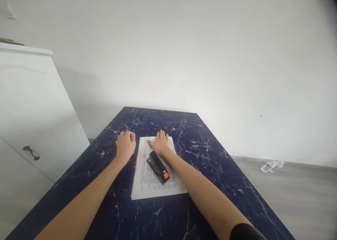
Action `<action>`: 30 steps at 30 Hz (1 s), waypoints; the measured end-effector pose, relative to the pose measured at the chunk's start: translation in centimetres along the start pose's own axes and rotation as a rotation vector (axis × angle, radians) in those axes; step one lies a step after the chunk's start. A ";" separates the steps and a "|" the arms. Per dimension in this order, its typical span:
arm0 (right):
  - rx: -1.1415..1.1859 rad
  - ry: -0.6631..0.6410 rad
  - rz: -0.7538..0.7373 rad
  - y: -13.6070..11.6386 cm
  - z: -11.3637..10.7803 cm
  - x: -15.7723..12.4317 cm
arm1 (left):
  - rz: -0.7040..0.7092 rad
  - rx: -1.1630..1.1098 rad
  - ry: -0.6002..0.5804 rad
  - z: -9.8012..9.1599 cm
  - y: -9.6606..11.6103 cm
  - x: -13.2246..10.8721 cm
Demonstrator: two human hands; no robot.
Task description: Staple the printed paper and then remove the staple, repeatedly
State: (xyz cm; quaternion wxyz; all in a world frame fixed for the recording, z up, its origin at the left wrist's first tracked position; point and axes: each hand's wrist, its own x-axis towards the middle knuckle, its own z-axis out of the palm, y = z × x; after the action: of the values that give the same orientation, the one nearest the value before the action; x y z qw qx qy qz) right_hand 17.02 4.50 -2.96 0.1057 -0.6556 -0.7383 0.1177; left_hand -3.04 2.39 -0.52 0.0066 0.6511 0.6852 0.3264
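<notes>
Printed sheets of paper [142, 184] lie on a dark blue, marble-patterned table [147, 219]. On top of them rests a black stapler [158, 166] with an orange patch at its near end, set at a slant. My right hand [162, 144] is pressed flat on the upper right of the paper, fingers spread, just beyond the stapler. To the left of the paper, my left hand [125, 143] rests on the tabletop with its fingers curled in. Nothing shows in it, and it does not touch the paper.
A white cabinet [34, 103] with a dark handle [31, 153] stands at the left. The table's far end is close to a plain white wall [168, 57]. A clear plastic bottle [272, 166] lies on the grey floor [295, 198] at the right.
</notes>
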 end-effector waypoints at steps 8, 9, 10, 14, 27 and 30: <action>0.111 0.014 -0.237 -11.0 3.2 3.6 | -0.111 0.106 0.128 -2.1 -2.4 1.6; 0.133 0.036 -0.278 -11.3 3.1 3.5 | -0.122 0.093 0.129 -2.3 -2.7 1.8; 0.156 0.063 -0.336 -11.5 3.0 3.3 | -0.130 0.076 0.126 -2.6 -3.0 2.0; 0.162 0.037 -0.641 -10.1 2.4 2.0 | -0.110 0.024 0.106 -3.1 -3.2 2.2; 0.202 0.024 -0.556 3.5 -0.8 -2.1 | 0.595 -0.331 -0.449 0.1 -0.4 0.5; 0.309 0.158 -0.560 3.4 -1.1 -1.9 | 0.645 -0.284 -0.550 0.6 0.0 -0.2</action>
State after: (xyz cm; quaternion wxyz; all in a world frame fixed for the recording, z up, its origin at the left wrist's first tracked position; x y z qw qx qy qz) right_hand 20.81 3.05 -3.00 0.2892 -0.4105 -0.8529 0.1433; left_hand -2.77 2.54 -1.11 0.1760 0.8867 0.3681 0.2174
